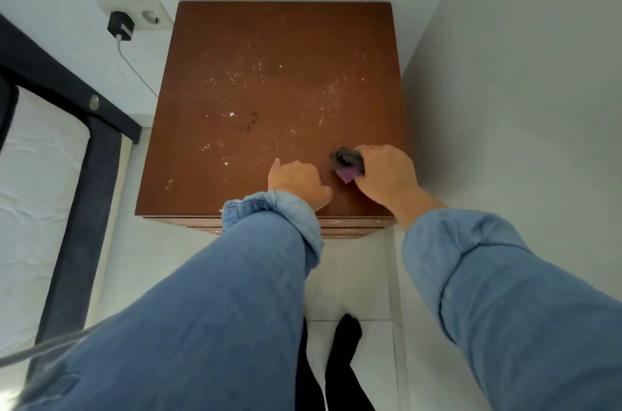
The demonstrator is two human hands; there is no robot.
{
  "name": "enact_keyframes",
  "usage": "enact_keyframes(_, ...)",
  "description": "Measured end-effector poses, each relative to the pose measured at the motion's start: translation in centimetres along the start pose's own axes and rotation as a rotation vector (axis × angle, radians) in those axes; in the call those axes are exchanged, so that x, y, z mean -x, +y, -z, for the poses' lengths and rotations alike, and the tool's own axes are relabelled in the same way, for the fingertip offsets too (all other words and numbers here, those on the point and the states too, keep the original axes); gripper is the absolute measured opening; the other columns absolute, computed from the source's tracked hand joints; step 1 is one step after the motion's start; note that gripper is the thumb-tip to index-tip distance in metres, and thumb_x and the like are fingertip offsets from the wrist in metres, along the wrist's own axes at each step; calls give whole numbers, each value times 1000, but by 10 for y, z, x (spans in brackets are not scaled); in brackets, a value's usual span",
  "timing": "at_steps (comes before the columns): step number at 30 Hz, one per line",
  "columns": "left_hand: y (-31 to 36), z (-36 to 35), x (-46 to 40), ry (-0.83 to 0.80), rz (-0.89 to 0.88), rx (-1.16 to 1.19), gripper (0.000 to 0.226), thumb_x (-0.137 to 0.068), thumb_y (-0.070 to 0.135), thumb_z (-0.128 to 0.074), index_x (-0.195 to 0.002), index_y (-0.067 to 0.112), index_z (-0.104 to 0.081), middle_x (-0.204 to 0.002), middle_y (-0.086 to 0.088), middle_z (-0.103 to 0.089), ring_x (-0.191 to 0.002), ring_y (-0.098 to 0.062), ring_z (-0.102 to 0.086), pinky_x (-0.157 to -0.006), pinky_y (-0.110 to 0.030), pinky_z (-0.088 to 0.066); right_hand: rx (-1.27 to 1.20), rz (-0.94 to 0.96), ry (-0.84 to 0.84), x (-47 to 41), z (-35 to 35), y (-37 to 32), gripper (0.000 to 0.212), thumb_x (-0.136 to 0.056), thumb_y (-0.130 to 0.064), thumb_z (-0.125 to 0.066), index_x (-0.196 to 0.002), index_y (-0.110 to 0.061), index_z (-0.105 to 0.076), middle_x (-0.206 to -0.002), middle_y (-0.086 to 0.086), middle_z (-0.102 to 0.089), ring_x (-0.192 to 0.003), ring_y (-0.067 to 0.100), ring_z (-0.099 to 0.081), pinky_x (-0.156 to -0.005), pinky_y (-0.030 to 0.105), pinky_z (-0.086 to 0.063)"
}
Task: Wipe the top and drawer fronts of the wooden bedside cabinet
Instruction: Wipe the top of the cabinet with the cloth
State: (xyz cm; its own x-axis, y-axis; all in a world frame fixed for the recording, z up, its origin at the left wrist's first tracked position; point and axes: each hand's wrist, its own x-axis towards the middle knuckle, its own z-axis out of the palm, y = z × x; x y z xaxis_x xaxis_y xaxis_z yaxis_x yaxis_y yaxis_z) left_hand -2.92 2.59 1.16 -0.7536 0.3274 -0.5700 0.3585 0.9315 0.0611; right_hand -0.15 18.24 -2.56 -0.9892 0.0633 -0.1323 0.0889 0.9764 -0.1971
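The wooden bedside cabinet (279, 74) stands in a corner and I look straight down on its brown top, which is speckled with white crumbs and a dark smudge near the middle. Only thin edges of the drawer fronts (356, 225) show below the front rim. My right hand (387, 173) grips a bunched grey and purple cloth (346, 163) on the top near the front right corner. My left hand (298, 183) rests on the top just left of the cloth, fingers curled under, holding nothing.
White walls close in behind and to the right of the cabinet. A wall socket (148, 15) with a black charger (120, 25) and white cable sits at the back left. A dark bed frame (87, 155) and white mattress lie on the left. My feet stand on pale floor tiles.
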Motion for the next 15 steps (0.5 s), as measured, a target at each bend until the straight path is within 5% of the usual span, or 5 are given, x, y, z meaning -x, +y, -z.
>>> enact_keyframes(4,-8,22,-14,73,9,54,32,-92,25,-41,-110,13,-65,-113,-9,-67,-102,-30,-62,-82,-34,-39,-485,-349,-209,-35,29,8,34,-85,-32,-60,-110,-18,-40,-91,6,-61,-79,27,-63,-63,34,-48)
enact_keyframes(7,-14,36,-37,158,-31,80,36,-92,23,-41,-123,15,-58,-131,-7,-57,-116,-29,-55,-94,-39,-37,-853,-559,-224,-64,46,17,27,-87,-23,-55,-111,-13,-50,-100,11,-61,-89,29,-61,-79,40,-51)
enact_keyframes(11,-14,59,-71,213,-85,140,48,-92,23,-45,-139,15,-46,-154,-1,-32,-132,-26,-42,-103,-43,-34,-1232,-787,-65,-95,68,24,10,-87,-14,-47,-79,-16,-52,-67,5,-52,-60,21,-48,-54,27,-39)
enact_keyframes(15,-8,81,-112,189,-62,175,54,-92,23,-46,-145,16,-38,-159,-2,-21,-141,-25,-29,-114,-47,-23,-1572,-885,-31,-132,77,40,21,-87,-15,-42,-67,-16,-47,-69,2,-50,-62,18,-51,-65,26,-44)
